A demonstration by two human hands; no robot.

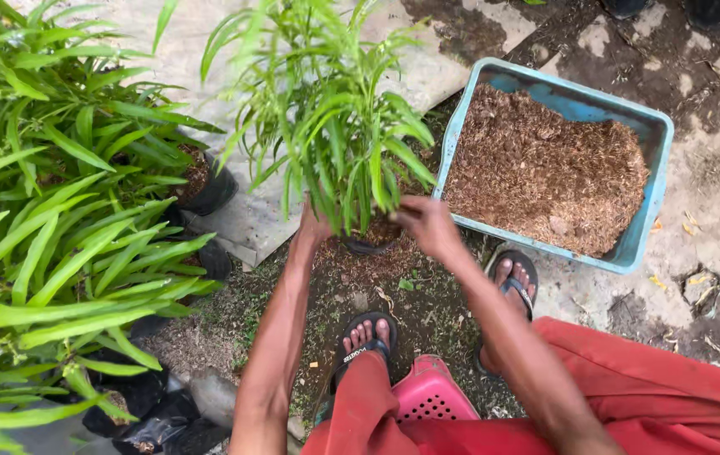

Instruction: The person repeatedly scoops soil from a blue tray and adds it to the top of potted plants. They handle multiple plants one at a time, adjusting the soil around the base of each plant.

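Bare ground (427, 312), dark soil with scraps of grass and pale concrete patches, fills the view from above. At its middle stands a potted plant (326, 126) in a dark pot (370, 243), its long green leaves spreading up toward the camera. The left hand (313, 227) lies against the pot's left side, and the right hand (429, 226) comes in from the right at the rim, its fingers (404, 215) reaching among the stems at the plant's base. The leaves cover most of both hands, so whether the fingers are closed on the pot or stems or spread apart cannot be told. The pot itself shows only as a dark sliver between the two hands.

Just to the right of the plant sits a blue tray (659, 181) heaped with brown husk (545, 173), its near left corner close to the right hand. Along the left edge of the view crowd more plants (48, 236) in black bags (208, 185), some of the bags half hidden under the leaves. Near the bottom edge are two feet in black sandals (367, 337), red cloth (629, 396) over the legs, and a pink stool (432, 396) between the knees, partly covered by the cloth. At the top right corner something dark is cut off and cannot be made out
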